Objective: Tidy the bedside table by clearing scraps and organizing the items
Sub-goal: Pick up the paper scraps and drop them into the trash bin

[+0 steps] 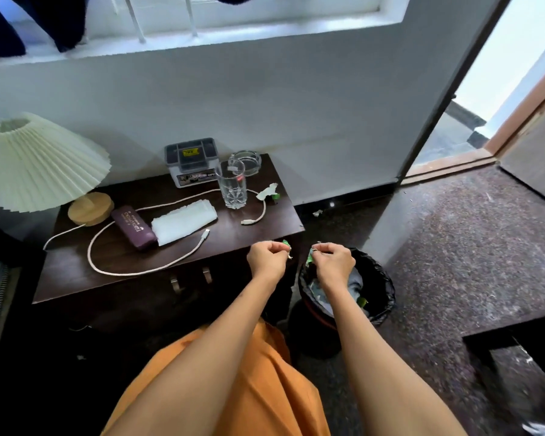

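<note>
Both hands pinch green scraps: the right hand point(333, 259) holds its scrap over the black-lined bin point(381, 287) for dropping, the left hand point(267, 256) by the tabletop point(233, 234) edge; another scrap point(267, 192) remains beside the glass point(233, 187).

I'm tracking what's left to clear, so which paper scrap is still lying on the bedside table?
The white and green scrap right of the drinking glass; the others are pinched in the left hand and right hand.

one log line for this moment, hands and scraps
left hand: pinches green scrap | right hand: pinches green scrap over bin | table: torn scrap beside glass
</note>
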{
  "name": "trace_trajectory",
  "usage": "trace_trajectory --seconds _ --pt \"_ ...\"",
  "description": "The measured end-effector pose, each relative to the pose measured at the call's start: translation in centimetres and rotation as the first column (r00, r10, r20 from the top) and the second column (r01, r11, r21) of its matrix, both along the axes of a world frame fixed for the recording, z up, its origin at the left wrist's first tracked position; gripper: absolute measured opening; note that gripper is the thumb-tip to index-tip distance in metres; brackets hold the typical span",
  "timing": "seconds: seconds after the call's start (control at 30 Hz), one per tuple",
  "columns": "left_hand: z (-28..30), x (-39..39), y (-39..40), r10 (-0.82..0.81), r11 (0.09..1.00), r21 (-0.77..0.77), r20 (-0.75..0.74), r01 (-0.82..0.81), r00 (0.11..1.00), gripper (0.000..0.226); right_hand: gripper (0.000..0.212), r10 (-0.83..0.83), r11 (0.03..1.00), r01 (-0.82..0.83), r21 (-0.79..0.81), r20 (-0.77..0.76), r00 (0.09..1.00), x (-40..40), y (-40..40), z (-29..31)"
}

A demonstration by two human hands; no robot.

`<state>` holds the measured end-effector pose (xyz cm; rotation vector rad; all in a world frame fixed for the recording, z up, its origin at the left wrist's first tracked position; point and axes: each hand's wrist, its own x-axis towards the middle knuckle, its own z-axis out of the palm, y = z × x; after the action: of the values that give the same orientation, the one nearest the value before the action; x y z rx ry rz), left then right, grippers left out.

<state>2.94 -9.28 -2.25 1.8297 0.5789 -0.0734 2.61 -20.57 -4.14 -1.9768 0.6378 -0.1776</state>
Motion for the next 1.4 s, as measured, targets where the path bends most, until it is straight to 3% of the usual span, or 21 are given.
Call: trace_trajectory --seconds 0.13,0.33,0.4,0.47,0.53,0.63,0.73,0.83,1.0,1.23,1.4 --pt "-2.1 -0.6 -4.3 -0.119 0.992 0.032 -0.079 0.122 0.99 0.02 0.021 -0.041 0.999 0.039 -0.023 -0.088 0.995 -1.2 -3.9 -2.5" --pt "-5.2 -0.4 -8.6 -0.391 0.915 0.025 -0.186 0.403 0.901 0.014 0.029 -0.025 0.981 -0.013 -0.196 -0.19 0.981 -1.7 -7.9 -6.0" --pt "-6.0 -0.1 -9.6 -0.427 0.9 -0.002 -0.201 0.435 0.882 0.007 0.031 -0.062 0.972 0.01 -0.235 -0.216 0.974 -1.5 -8.7 -7.0" --pt "-7.0 0.3 -10.3 -0.454 0.889 -0.038 -0.214 0.457 0.865 0.017 0.034 -0.072 0.966 0.008 -0.259 -0.237 0.969 -1.4 -9.2 -7.8" --pt "-7.7 0.7 -10.7 -0.487 0.872 -0.076 -0.246 0.484 0.838 0.029 0.036 -0.029 0.96 -0.052 -0.277 -0.281 0.959 -1.4 -9.4 -8.4" --pt "-8.0 1.5 -11.0 -0.546 0.837 -0.145 -0.282 0.527 0.789 0.027 0.042 0.052 0.941 -0.177 -0.289 -0.394 0.918 -1.5 -9.4 -8.8" --pt "-7.9 2.0 -10.8 -0.575 0.818 -0.221 -0.295 0.531 0.763 0.04 0.045 0.065 0.936 -0.206 -0.284 -0.439 0.896 -1.4 -9.0 -8.4" --pt "-7.4 2.2 -10.2 -0.568 0.823 -0.223 -0.286 0.522 0.772 0.052 0.046 0.07 0.934 -0.216 -0.284 -0.448 0.891 -1.1 -8.2 -7.1" --pt "-4.9 2.8 -7.5 -0.489 0.871 -0.159 -0.191 0.464 0.851 0.045 0.046 0.106 0.918 -0.246 -0.31 -0.404 0.908 -0.4 -5.8 -4.0" --pt "0.2 2.6 0.4 -0.249 0.968 -0.028 -0.036 0.248 0.968 0.038 0.045 0.178 0.901 -0.273 -0.337 -0.287 0.941 0.5 1.2 1.6" --pt "3.7 1.3 7.0 -0.129 0.991 -0.014 0.052 0.13 0.99 0.037 0.047 0.241 0.891 -0.298 -0.343 -0.2 0.95 0.3 6.8 5.7"
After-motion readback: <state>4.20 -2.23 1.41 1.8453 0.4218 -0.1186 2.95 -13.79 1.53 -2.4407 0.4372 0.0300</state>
